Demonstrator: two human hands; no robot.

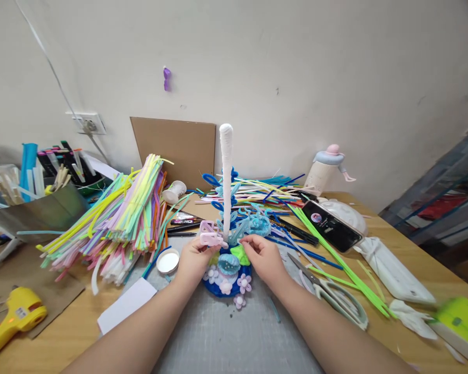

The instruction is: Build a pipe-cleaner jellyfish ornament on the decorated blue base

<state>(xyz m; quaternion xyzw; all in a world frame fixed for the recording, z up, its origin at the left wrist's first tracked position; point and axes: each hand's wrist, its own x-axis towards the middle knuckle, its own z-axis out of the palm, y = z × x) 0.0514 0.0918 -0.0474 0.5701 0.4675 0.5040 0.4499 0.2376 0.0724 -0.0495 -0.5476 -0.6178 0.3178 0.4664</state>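
The left hand (pixel 193 259) pinches a pale pink clip (pixel 211 238) between thumb and fingertips, holding it against the base of an upright white wrapped stem (pixel 226 176). The right hand (pixel 263 258) has its fingertips closed on a light green fuzzy piece (pixel 240 253) just beside the stem's foot; thumb and forefinger meet on it. Both hands work on a pipe-cleaner craft piece (pixel 226 278): a dark blue round base carrying small lilac flowers, a light blue shell-like shape and light blue curled loops around the stem. The piece stands on a grey cutting mat (pixel 226 332) between the two forearms.

Just left of the left hand lies a small round white lid (pixel 167 261), and near it a white paper sheet (pixel 127 311). Further left, a large heap of pastel pipe cleaners (pixel 120 218) spreads over the wooden table (pixel 409 249). A yellow glue gun (pixel 13 319) lies at the near left edge. To the right of the right hand lie scissors (pixel 331 291), touching long green pipe cleaners (pixel 335 259). Beyond those, a black phone (pixel 331 226) rests tilted with its screen lit. A cardboard panel (pixel 175 145) leans on the wall behind the stem.
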